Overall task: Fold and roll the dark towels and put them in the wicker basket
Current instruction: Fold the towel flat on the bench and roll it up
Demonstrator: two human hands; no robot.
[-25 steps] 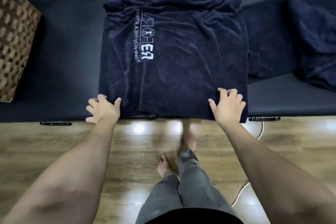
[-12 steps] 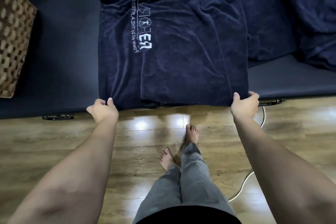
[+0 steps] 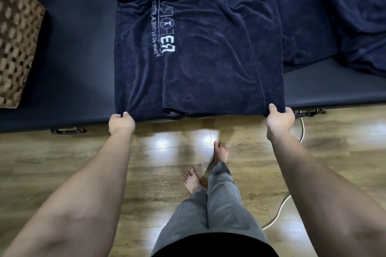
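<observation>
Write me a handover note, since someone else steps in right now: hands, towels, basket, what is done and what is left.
Left hand grips the near left corner of the logo towel; right hand grips its near right corner.
The towel lies folded on the dark padded table, near edge at the table's front edge.
More dark towels lie heaped to the right.
The wicker basket stands at the table's left end; no towel shows in the part in view.
Done: this towel folded lengthwise.
Left: roll it, put it in the basket, then the others.
</observation>
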